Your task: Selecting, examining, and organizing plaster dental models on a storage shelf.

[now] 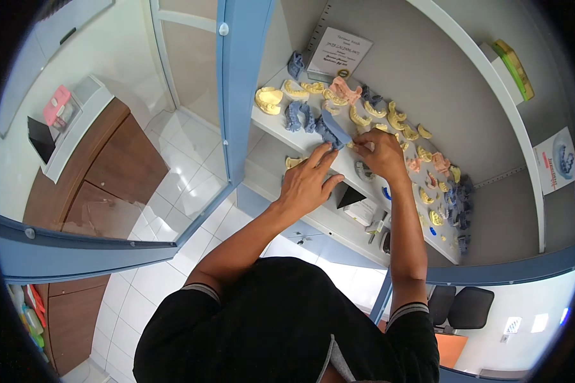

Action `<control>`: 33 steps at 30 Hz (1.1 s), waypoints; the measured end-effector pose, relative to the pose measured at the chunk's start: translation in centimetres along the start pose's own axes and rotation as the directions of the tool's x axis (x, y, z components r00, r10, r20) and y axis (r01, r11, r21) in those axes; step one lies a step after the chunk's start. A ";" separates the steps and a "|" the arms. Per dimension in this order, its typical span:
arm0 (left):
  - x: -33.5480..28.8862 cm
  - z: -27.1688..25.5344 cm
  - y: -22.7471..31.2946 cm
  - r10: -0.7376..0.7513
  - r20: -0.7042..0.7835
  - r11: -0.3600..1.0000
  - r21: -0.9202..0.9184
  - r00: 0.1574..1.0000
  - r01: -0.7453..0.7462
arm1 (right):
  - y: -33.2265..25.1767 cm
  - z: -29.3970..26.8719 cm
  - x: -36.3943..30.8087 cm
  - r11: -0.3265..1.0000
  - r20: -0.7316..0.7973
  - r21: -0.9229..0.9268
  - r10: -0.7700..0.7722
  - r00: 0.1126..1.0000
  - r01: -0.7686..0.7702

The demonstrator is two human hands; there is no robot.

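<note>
Dental models crowd the upper shelf [275, 121] of a cabinet. My left hand [305, 182] reaches to the shelf's front edge, its thumb apart and its fingers stretched out, fingertips against a tall blue-grey dental model [331, 129]. Just right of that model, my right hand [382, 153] is closed in a pinch low over the shelf; a bit of yellow shows at its fingertips, but what it holds is mostly hidden. Another blue-grey model [298, 117] stands to the left, and a cream-yellow model [269, 100] sits at the shelf's left end. A pink model [345, 91] lies behind.
A framed certificate [340, 52] leans at the back. Several yellow, pink and blue models continue rightward. The lower shelf holds a black triangular object [349, 196] and a metal device [377, 227]. A blue-framed glass door [227, 83] stands at left; a higher shelf [492, 76] curves overhead.
</note>
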State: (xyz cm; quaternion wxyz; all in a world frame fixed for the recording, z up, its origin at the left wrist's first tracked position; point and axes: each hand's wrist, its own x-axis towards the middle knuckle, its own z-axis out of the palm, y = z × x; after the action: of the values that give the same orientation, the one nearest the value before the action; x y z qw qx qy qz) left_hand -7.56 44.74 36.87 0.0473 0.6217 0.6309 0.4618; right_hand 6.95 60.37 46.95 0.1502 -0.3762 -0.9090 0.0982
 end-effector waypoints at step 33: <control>1.3 1.1 0.1 0.075 0.064 0.997 0.017 0.995 -0.077 | -1.4 -0.3 1.9 0.982 -0.078 0.121 -0.138 0.987 0.146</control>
State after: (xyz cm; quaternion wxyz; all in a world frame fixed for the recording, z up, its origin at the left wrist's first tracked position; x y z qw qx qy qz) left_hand -7.06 46.35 37.00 0.0435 0.6600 0.6095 0.4371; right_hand 4.88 60.71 48.05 0.2119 -0.3034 -0.9197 0.1313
